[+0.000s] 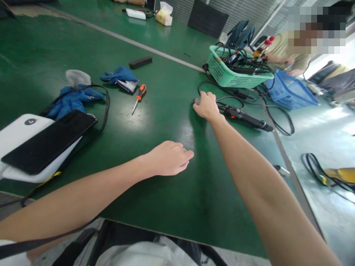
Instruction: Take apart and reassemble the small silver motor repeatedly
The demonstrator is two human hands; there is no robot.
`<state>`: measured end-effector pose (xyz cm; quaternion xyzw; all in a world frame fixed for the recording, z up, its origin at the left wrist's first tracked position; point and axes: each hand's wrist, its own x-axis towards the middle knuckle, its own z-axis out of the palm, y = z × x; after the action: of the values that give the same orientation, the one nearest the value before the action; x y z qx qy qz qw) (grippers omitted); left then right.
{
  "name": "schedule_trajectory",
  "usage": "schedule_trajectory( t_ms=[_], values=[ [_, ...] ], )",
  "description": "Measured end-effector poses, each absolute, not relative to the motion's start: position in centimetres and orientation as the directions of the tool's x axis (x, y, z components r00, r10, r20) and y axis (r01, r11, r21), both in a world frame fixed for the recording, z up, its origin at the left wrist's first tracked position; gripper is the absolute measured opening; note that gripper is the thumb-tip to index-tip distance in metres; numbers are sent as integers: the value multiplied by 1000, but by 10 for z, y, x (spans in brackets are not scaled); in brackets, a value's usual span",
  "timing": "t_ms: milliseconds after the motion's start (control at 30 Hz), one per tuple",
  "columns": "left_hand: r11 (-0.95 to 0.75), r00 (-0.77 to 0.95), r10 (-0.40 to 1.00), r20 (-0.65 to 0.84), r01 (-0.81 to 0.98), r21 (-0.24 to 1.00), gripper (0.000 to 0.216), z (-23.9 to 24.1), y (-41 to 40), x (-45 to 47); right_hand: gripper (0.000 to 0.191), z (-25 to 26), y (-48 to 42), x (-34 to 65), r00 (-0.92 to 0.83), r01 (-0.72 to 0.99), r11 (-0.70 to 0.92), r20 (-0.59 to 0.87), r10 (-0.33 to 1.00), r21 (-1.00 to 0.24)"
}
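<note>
My right hand [205,106] reaches far across the green table [172,192], fingers curled over a small grey end piece at the tip of a black cable. Just right of it lies a black electric screwdriver [245,117] with an orange band, its cable looping to the right. My left hand [169,158] rests on the table nearer to me, fingers loosely curled with nothing visible in them. An orange-handled screwdriver [139,96] lies to the left, apart from both hands.
A green basket [231,75] full of cables and a blue basket [291,92] stand at the far right, where another person sits. Blue gloves [73,99], a black phone [47,142] on a white box and a black strap lie at left. The table edge runs along the right.
</note>
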<state>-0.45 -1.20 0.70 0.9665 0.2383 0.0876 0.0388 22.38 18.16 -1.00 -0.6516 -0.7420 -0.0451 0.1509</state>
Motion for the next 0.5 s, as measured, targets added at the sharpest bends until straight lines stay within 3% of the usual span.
schedule_trajectory(
  t_ms=[133, 333, 500],
  values=[
    [-888, 875, 460, 152, 450, 101, 17, 8, -11, -5, 31, -8, 167, 228, -171, 969, 208, 244, 954, -132],
    [-874, 850, 485, 208, 477, 89, 24, 7, -9, -6, 29, 8, 52, 231, -361, 918, 386, 209, 909, -91],
    [-800, 772, 599, 213, 587, 124, 24, 8, -8, -5, 27, 17, -52, 216, -366, 891, 400, 184, 912, -214]
  ],
)
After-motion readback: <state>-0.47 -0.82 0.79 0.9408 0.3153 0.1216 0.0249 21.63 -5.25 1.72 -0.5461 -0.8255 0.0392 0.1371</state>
